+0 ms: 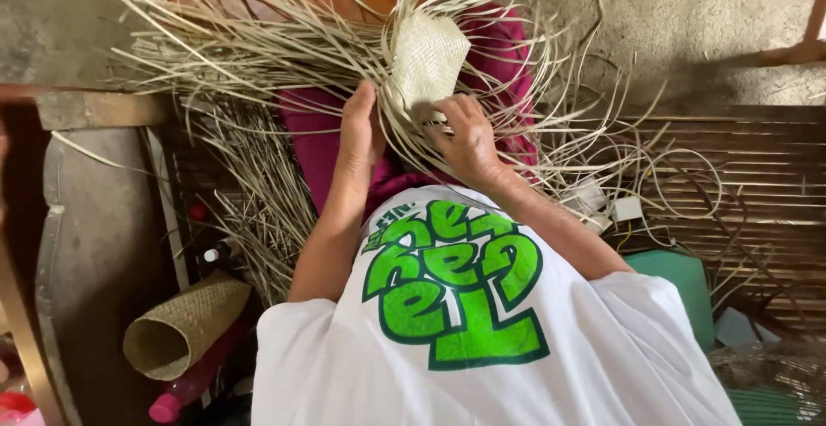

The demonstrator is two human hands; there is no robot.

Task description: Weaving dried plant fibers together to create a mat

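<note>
Both hands work at twelve o'clock over the lap: the left hand [357, 133] lies flat on loose straw strands [249, 56] while the right hand [465, 138] pinches the woven mat piece's [426, 60] lower edge, seemingly light, pliant and best held there, with a rolled mat [176, 331] at eight o'clock.

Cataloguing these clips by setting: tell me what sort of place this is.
Probably a home weaving spot, not a factory: a slatted bamboo bench, a rough bare floor, loose straw strips, and a finished woven basket nearby.
</note>
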